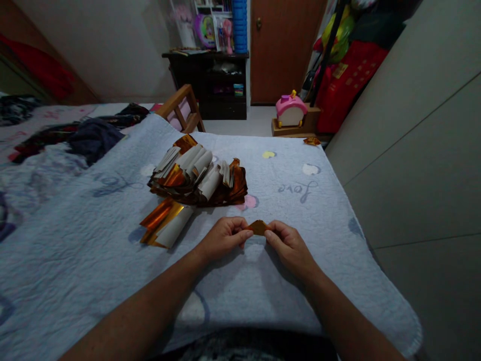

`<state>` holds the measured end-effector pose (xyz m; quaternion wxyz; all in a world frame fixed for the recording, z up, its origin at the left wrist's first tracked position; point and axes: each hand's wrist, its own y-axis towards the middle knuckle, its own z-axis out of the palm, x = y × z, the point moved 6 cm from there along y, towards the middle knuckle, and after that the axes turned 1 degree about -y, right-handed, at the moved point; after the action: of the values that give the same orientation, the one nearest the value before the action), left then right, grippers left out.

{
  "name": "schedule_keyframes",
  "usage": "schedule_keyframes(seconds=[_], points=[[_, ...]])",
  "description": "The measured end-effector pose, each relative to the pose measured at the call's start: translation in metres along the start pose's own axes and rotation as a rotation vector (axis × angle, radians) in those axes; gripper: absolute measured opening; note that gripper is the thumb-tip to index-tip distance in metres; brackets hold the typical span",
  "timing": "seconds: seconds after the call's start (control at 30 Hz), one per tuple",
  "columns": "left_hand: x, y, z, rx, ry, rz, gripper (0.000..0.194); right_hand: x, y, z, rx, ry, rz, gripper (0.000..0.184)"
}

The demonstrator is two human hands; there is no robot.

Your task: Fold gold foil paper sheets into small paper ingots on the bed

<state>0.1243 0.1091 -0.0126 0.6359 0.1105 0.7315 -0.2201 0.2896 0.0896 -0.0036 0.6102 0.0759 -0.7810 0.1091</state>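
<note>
A small folded piece of gold foil paper (258, 228) is stretched between my two hands, low over the bed. My left hand (229, 234) pinches its left end between thumb and fingers. At its right end, the thumb and fingers of my right hand (287, 240) are closed on it. Beyond my left hand lies a loose pile of gold-and-white paper sheets (199, 175), many curled or bent. A few sheets (167, 223) stick out from the pile's near left side. One folded gold paper piece (311, 141) rests alone by the bed's far right corner.
The light blue bedspread (300, 210) covers the surface beneath my hands. Clothes (93, 138) are heaped at the left. Past the far edge stand a wooden chair (184, 108), a dark shelf (210, 80) and a pink toy house (291, 109). A pale cabinet (413, 140) borders the right side.
</note>
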Motion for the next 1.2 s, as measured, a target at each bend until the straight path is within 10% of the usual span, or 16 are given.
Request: schedule_keyframes(seconds=[0.63, 1.2], points=[[-0.001, -0.003, 0.013, 0.202, 0.038, 0.054, 0.032, 0.003, 0.003, 0.005, 0.053, -0.049, -0.019, 0.013], [0.005, 0.0, 0.006, 0.125, -0.119, -0.006, 0.033, -0.008, 0.003, -0.018, -0.011, -0.047, 0.059, 0.019]])
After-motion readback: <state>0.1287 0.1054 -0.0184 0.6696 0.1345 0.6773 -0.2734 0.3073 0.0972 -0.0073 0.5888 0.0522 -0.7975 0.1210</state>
